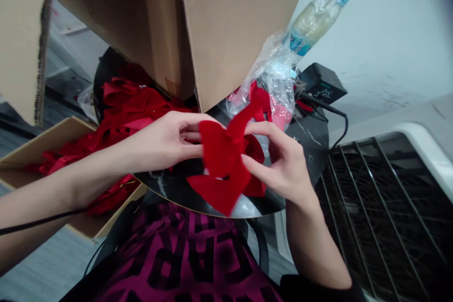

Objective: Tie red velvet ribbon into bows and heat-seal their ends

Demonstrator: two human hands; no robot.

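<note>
holding a folded red fabric piece (221, 151) between them, the left hand (173, 139) and right hand (279, 160) are over the front of a round black tabletop (309, 139). both grips are narrow: the left on one edge, the right pinching the other side with thumb and finger. the piece looks matte and velvety, with pointed ends. the tabletop is glossy, with white marble-like veins. more red fabric (132, 99) lies heaped at left and in a low open cardboard box (60, 137). behind stands a large cardboard carton (244, 23). rightward are crinkled clear plastic (279, 78), blue-capped bottles (311, 23), a pale wall (392, 42) and a metal grille (380, 198).
</note>
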